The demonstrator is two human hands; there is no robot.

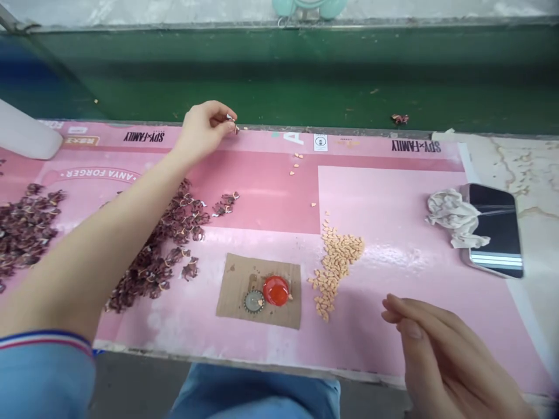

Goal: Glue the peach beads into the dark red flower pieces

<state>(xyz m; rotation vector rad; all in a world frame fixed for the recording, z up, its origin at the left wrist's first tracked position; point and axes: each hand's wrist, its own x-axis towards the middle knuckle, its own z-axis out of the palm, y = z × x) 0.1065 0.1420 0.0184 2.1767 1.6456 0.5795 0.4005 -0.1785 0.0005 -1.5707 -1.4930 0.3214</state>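
Observation:
My left hand (207, 129) is at the back edge of the pink mat, its fingers pinched on a small dark piece (233, 125) with a white bit. Below that arm spreads a pile of dark maroon figure-like pieces (151, 270), with a few (226, 203) lying apart to its right. My right hand (441, 343) hovers at the front right, thumb and fingers close together; whether something tiny is between them is hidden. Left of it lies a heap of small tan pieces (336, 262). A cardboard square (236, 291) holds a red round cap (275, 290) and a metal bottle cap (254, 301).
A phone (498, 224) with crumpled tissue (454, 215) lies at the right. Another dark pile (28, 227) and a white container (26, 131) are at the left. A green panel (262, 81) stands behind the mat.

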